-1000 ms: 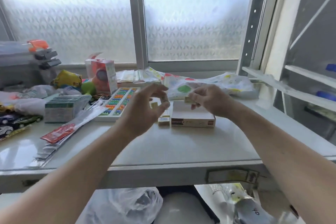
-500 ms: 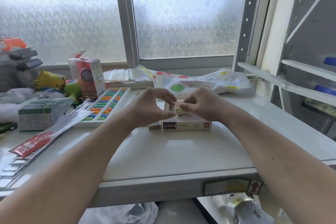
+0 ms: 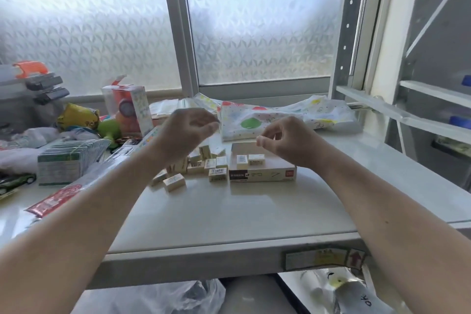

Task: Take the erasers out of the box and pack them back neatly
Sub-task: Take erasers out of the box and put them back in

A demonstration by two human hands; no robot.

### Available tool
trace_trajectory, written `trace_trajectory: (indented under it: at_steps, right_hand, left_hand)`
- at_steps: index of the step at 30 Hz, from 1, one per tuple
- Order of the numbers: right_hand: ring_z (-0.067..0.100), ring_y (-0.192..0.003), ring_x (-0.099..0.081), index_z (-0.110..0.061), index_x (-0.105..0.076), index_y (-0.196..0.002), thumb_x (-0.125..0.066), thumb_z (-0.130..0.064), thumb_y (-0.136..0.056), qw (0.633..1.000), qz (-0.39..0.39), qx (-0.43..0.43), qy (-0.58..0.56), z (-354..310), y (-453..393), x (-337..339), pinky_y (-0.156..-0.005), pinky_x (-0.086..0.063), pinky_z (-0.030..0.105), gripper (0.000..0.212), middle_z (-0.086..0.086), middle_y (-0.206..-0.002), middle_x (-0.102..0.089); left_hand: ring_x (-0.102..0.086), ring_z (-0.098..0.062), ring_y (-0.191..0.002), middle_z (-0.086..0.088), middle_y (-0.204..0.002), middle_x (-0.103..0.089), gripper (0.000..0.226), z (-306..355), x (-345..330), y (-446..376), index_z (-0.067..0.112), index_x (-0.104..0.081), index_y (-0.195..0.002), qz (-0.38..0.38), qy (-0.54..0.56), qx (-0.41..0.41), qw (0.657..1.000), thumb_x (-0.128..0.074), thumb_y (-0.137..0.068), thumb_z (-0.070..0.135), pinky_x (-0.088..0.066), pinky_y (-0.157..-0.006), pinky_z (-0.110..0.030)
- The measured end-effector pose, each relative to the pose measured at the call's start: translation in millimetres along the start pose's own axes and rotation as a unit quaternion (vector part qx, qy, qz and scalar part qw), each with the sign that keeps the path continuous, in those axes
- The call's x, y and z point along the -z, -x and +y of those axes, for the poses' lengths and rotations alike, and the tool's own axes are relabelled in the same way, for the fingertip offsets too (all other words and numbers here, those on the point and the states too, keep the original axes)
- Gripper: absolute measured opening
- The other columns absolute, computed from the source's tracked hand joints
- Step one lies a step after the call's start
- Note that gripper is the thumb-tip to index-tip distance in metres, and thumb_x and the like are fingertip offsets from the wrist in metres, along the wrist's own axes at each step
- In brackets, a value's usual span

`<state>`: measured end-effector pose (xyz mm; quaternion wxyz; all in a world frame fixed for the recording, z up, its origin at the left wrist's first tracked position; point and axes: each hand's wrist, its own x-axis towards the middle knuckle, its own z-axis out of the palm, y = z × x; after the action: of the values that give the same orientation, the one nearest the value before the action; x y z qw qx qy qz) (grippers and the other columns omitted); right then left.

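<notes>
A shallow open cardboard box (image 3: pixel 262 175) with a dark label on its front lies on the white shelf. Two small cream erasers (image 3: pixel 242 160) stand inside it near its left end. Several more erasers (image 3: pixel 174 181) are scattered in a loose heap on the shelf just left of the box. My left hand (image 3: pixel 187 132) hovers above that heap, fingers loosely curled, holding nothing I can see. My right hand (image 3: pixel 288 139) hangs over the box with thumb and forefinger close together and empty.
A colourful bead abacus, a stack of green-edged packets (image 3: pixel 60 164), a red-labelled plastic sleeve (image 3: pixel 54 200) and toys crowd the left side. A spotted plastic bag (image 3: pixel 280 117) lies behind the box. A shelf upright (image 3: pixel 348 33) and shelves stand right. The shelf's front edge (image 3: pixel 204 260) is near.
Both hands have drawn apart and lifted from the box. Two erasers now stand inside it. The heap of loose erasers has come into sight beside the box.
</notes>
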<state>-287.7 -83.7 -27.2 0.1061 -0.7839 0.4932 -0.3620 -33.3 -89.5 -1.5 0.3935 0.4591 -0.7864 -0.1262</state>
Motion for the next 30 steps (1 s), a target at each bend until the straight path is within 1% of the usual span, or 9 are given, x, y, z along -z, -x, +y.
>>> trace_trajectory:
  at_steps: [3,5,7,10,13,15,19,22,30]
  right_hand:
    - [-0.005,-0.067,-0.055,-0.019,-0.081,-0.085,-0.069,-0.029,-0.094,1.000,-0.009,0.007,-0.002,-6,2,-2,-0.068,-0.041,0.022,0.018,-0.017,-0.070,-0.064]
    - [-0.004,-0.069,-0.057,-0.025,-0.080,-0.082,-0.071,-0.033,-0.093,1.000,-0.018,0.020,-0.015,-14,5,-6,-0.070,-0.043,0.023,0.017,-0.018,-0.073,-0.066]
    - [-0.005,-0.075,-0.059,-0.028,-0.079,-0.081,-0.073,-0.037,-0.091,0.998,-0.028,0.045,-0.023,-25,8,-11,-0.073,-0.046,0.022,0.015,-0.020,-0.074,-0.064]
    - [0.002,-0.094,-0.057,-0.029,-0.081,-0.090,-0.076,-0.044,-0.087,0.993,-0.046,0.105,0.018,-46,13,-17,-0.088,-0.042,0.026,0.016,-0.019,-0.086,-0.061]
    - [0.012,-0.112,-0.050,-0.029,-0.080,-0.101,-0.075,-0.052,-0.085,0.979,-0.077,0.155,0.106,-67,10,-20,-0.104,-0.032,0.031,0.029,-0.010,-0.103,-0.064]
    - [0.014,-0.117,-0.049,-0.028,-0.079,-0.101,-0.073,-0.055,-0.085,0.961,-0.117,0.175,0.177,-77,0,-24,-0.103,-0.033,0.033,0.032,-0.007,-0.106,-0.064]
    - [0.020,-0.115,-0.055,-0.023,-0.077,-0.094,-0.071,-0.056,-0.082,0.931,-0.160,0.207,0.254,-76,-22,-35,-0.091,-0.043,0.035,0.036,-0.003,-0.102,-0.068]
    - [0.021,-0.114,-0.055,-0.022,-0.075,-0.096,-0.070,-0.057,-0.081,0.928,-0.184,0.213,0.244,-72,-31,-38,-0.098,-0.047,0.041,0.038,-0.003,-0.100,-0.067]
    - [0.019,-0.113,-0.052,-0.026,-0.069,-0.103,-0.060,-0.050,-0.092,0.941,-0.208,0.176,0.202,-74,-21,-33,-0.103,-0.034,0.034,0.027,-0.003,-0.106,-0.061]
  left_hand:
    - [-0.070,-0.012,-0.090,0.005,-0.091,-0.075,0.010,-26,25,14,0.019,-0.076,-0.094,0.072,-0.048,0.021,0.996,-0.067,-0.091,0.014,-0.053,-0.086,-0.026]
    - [-0.067,-0.014,-0.085,0.005,-0.087,-0.074,0.012,-37,31,31,0.019,-0.075,-0.092,0.094,-0.078,0.014,0.992,-0.067,-0.090,0.010,-0.053,-0.083,-0.031]
    - [-0.062,-0.008,-0.077,0.004,-0.083,-0.072,0.015,-43,29,44,0.020,-0.075,-0.087,0.086,-0.081,0.000,0.993,-0.068,-0.089,0.007,-0.051,-0.079,-0.028]
    - [-0.057,-0.005,-0.074,0.003,-0.083,-0.067,0.017,-45,28,51,0.022,-0.073,-0.081,0.032,-0.099,-0.030,0.994,-0.070,-0.088,0.007,-0.041,-0.069,-0.010]
    - [-0.058,-0.007,-0.077,0.003,-0.081,-0.063,0.014,-42,31,52,0.020,-0.072,-0.083,0.018,-0.126,-0.040,0.991,-0.072,-0.086,0.006,-0.038,-0.068,-0.007]
    - [-0.057,-0.008,-0.076,0.004,-0.080,-0.062,0.013,-43,32,52,0.020,-0.071,-0.083,0.029,-0.137,-0.041,0.989,-0.071,-0.085,0.007,-0.040,-0.070,-0.011]
    - [-0.057,-0.014,-0.080,0.004,-0.085,-0.060,0.009,-47,27,57,0.025,-0.065,-0.085,0.021,-0.147,-0.034,0.988,-0.059,-0.083,0.030,-0.045,-0.076,-0.030]
    - [-0.056,-0.015,-0.086,0.003,-0.092,-0.057,0.016,-49,29,68,0.027,-0.064,-0.089,0.013,-0.164,-0.020,0.986,-0.053,-0.082,0.038,-0.044,-0.077,-0.030]
    - [-0.057,-0.014,-0.092,0.010,-0.097,-0.054,0.021,-46,30,74,0.026,-0.066,-0.089,0.035,-0.139,-0.005,0.990,-0.061,-0.075,0.011,-0.051,-0.076,-0.029]
